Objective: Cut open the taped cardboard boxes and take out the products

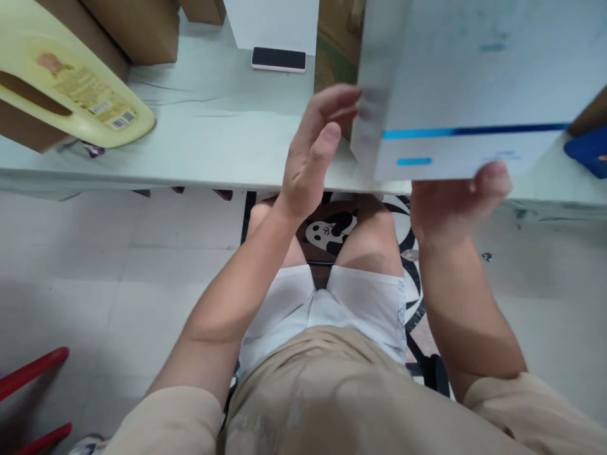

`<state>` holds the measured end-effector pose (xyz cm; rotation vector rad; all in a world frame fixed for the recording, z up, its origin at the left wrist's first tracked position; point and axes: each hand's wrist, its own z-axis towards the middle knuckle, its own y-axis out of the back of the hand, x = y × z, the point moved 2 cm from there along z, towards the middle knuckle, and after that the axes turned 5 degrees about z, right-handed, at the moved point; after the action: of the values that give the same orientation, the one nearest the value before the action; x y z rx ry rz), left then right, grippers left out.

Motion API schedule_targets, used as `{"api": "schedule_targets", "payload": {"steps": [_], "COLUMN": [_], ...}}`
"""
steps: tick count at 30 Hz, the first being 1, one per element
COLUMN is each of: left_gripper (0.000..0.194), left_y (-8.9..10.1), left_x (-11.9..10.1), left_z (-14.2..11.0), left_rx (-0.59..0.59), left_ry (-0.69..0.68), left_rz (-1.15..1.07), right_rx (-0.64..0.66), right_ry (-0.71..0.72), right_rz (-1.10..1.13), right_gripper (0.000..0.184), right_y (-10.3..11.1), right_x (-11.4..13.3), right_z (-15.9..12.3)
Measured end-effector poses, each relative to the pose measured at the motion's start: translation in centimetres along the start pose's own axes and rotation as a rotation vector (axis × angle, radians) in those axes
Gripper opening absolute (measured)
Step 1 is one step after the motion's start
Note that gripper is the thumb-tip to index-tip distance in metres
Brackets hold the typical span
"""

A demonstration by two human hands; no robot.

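Observation:
A big white box [474, 76] with a light-to-dark blue stripe is at the upper right, partly cut off by the frame's top edge. My right hand [450, 202] holds it from below, the thumb on the printed face and the other fingers hidden underneath. Beside the box's left side is my left hand [308, 151], its fingers bent a little and apart, with nothing in the palm. Its fingertips come right up to the box's side; whether they touch it I cannot tell. The box's print is blurred.
On the cloth-covered table [213, 139], a yellow jug [104, 95] leans at left by brown cardboard boxes [137, 31]. A small black-topped bar [279, 59] lies before a white panel [275, 25]. Something blue [590, 151] sits at right. Red legs [35, 373] show on the floor.

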<state>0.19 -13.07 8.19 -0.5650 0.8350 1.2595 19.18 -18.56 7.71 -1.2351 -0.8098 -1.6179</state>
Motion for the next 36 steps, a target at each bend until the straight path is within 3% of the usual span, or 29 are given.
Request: {"api": "schedule_targets", "payload": {"steps": [4,8,12,16,22,25,30,33,36], "left_gripper": [0.03,0.022,0.037,0.05,0.057,0.057,0.058,0.057,0.057], "left_y": [0.4,1.1,0.4,-1.5,-2.4,-2.2,-2.1,-2.0,-1.9], "left_x": [5.3,12.0,16.4,17.4,17.0,17.1,17.3,17.5,17.6], "left_z": [-0.4,0.2,2.0,2.8,2.7,2.9,3.0,2.8,2.7], "left_rx": [-0.023,0.026,0.207,0.385,0.477,0.52,0.566,0.573,0.567], "left_ry": [0.241,0.341,0.351,0.272,0.267,0.29,0.3,0.3,0.303], "left_rz": [0.029,0.332,0.697,0.944,1.13,1.172,1.22,1.227,1.23], "right_rx": [-0.248,-0.436,-0.709,-0.842,-0.889,-0.853,-0.749,-0.614,-0.364], "right_ry": [-0.005,-0.096,-0.25,-0.365,-0.611,-0.616,-0.586,-0.55,-0.398], "right_rz": [0.014,0.002,-0.177,-0.361,-0.396,-0.388,-0.451,-0.526,-0.675], "right_gripper": [0.064,0.04,0.028,0.027,0.027,0.028,0.046,0.052,0.051], "right_y": [5.4,13.2,20.0,23.4,23.8,22.4,19.9,18.7,17.4], "right_x": [-0.6,-2.4,-5.1,-7.4,-11.0,-12.3,-14.0,-15.8,-18.0], "right_z": [-1.6,-1.6,1.8,7.9,18.3,23.4,30.9,33.7,34.0]}}
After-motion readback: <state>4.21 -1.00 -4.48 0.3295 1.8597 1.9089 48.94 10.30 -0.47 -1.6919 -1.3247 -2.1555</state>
